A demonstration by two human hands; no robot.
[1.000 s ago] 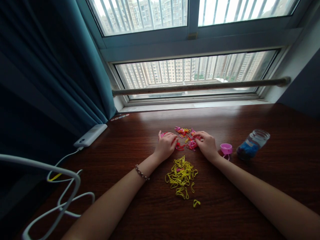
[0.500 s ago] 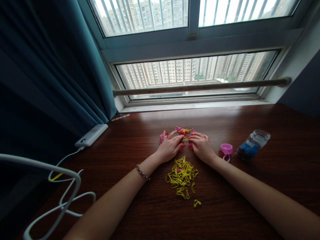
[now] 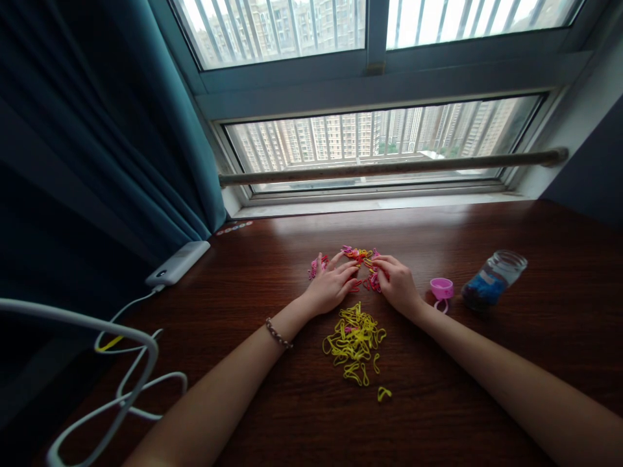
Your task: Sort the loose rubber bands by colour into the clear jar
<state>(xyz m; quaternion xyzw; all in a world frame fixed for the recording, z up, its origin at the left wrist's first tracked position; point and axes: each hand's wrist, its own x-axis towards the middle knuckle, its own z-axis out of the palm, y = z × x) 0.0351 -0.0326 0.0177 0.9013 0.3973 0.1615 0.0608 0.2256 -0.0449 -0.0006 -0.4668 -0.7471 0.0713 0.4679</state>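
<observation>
My left hand [image 3: 329, 283] lies with spread fingers on the table, at the edge of a heap of pink and red rubber bands [image 3: 318, 264]. Opposite it, my right hand [image 3: 398, 285] reaches with outstretched fingers onto more red and pink rubber bands [image 3: 374, 281]; its thumb is partly hidden. Between and beyond the fingertips sit orange, yellow and purple rubber bands [image 3: 359, 253]. Closer to me is a loose pile of yellow rubber bands [image 3: 355, 344], with a little pink among them. A single yellow band [image 3: 384, 394] lies apart in front.
Right of my right hand are a pink ringed cap [image 3: 441, 287] and a tilted glass jar [image 3: 494, 282] with blue contents. A white power bank [image 3: 178, 264] and white cables [image 3: 146, 370] are on the left, by the curtain [image 3: 160, 130]. A window with a rail [image 3: 389, 170] borders the table.
My right hand has drawn slightly to the right, uncovering more of the red and pink bands under its fingers. My left hand has hardly moved.
</observation>
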